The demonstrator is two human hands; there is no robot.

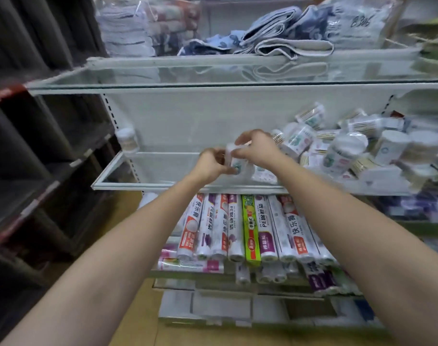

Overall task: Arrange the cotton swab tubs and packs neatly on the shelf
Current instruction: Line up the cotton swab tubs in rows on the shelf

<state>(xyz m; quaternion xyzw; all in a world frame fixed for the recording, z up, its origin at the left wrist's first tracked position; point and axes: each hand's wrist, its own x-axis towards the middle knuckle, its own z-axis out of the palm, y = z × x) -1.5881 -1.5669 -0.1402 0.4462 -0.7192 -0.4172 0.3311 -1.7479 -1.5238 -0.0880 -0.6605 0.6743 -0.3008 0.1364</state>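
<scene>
Both hands meet over the middle glass shelf (pixel 118 182). My left hand (pixel 211 162) and my right hand (pixel 257 148) together grip one white cotton swab tub (pixel 234 158), held just above the shelf's front part. To the right lies a jumbled heap of swab tubs and packs (pixel 342 148), tipped at all angles. One lone tub (pixel 126 139) stands upright at the shelf's back left corner. A flat pack (pixel 264 174) lies just right of the held tub.
The shelf's left half shows bare glass. An upper glass shelf (pixel 213 84) holds folded towels (pixel 275 38). Below, rolls of plastic wrap (pixel 237 226) lie side by side. Dark shelving (pixel 38 146) stands to the left.
</scene>
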